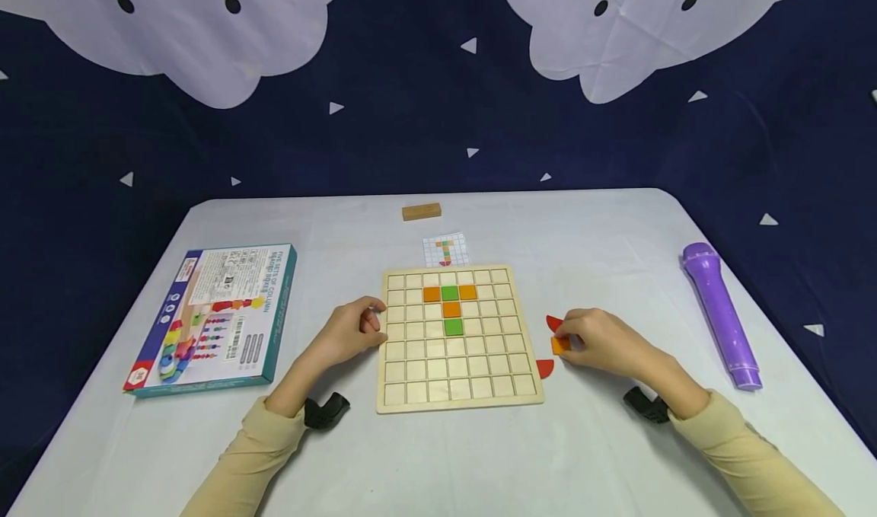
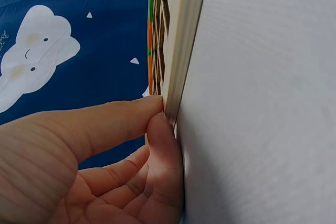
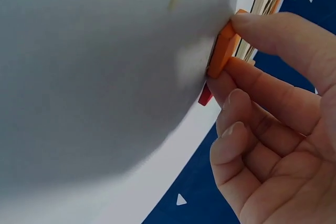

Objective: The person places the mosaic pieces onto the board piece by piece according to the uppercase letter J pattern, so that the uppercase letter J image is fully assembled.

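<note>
A wooden grid board point(image 1: 460, 407) lies flat on the white table, with orange and green square tiles set in a T shape in its upper cells. My left hand point(image 1: 348, 331) is at the board's left edge; thumb and index finger pinch that rim in the left wrist view. To the right of the board, my right hand point(image 1: 603, 340) pinches an orange square tile point(image 3: 222, 51) between thumb and fingers, close over the table. Two red curved-edged pieces lie near it, one red piece point(image 1: 553, 323) beyond the tile and another red piece point(image 1: 545, 368) against the board's right edge.
A small pattern card point(image 1: 433, 252) touches the board's far edge, and a brown wooden block point(image 1: 421, 212) lies behind it. On the left is a flat toy box point(image 1: 284, 311). A purple cylinder point(image 1: 721, 315) with a wider end lies at the right.
</note>
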`<act>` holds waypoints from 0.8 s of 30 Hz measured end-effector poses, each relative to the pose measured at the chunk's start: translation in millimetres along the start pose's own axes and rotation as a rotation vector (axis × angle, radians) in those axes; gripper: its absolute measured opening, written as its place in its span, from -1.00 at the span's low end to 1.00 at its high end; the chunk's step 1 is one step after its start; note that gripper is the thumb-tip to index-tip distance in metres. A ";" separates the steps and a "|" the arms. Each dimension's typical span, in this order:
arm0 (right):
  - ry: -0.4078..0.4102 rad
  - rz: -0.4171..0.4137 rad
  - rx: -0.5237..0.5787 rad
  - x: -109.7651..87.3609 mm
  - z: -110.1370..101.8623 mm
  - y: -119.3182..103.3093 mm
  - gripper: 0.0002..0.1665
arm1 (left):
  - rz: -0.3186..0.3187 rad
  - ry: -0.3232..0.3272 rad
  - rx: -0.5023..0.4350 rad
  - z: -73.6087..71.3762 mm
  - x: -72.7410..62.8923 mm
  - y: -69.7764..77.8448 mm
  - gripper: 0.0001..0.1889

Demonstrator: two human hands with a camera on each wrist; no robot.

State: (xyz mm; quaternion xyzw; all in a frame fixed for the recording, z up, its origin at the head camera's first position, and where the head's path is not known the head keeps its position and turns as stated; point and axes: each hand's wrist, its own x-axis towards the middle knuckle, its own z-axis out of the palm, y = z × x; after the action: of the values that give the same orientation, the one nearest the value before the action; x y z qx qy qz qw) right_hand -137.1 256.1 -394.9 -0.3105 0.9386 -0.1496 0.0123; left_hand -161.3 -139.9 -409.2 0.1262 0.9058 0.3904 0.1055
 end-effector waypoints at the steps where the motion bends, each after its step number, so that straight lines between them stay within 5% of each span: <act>1: 0.001 -0.006 -0.005 0.3 0.0 -0.1 -0.87 | 0.000 -0.001 0.000 -0.1 -0.1 0.1 -0.57; 12: 0.049 -0.062 -0.045 10.8 -4.6 -8.0 -0.89 | 0.001 0.002 -0.003 -0.6 0.4 0.6 -0.57; 24: 0.005 -0.095 -0.030 35.6 1.5 -32.2 -0.82 | 0.007 0.000 -0.010 0.0 0.3 -0.5 -0.57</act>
State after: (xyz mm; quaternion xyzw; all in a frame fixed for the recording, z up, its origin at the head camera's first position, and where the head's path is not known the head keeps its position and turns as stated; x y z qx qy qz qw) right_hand -147.0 210.3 -384.6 -0.3545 0.9250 -0.1368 -0.0017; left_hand -161.7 -140.2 -409.5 0.1287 0.9034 0.3954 0.1049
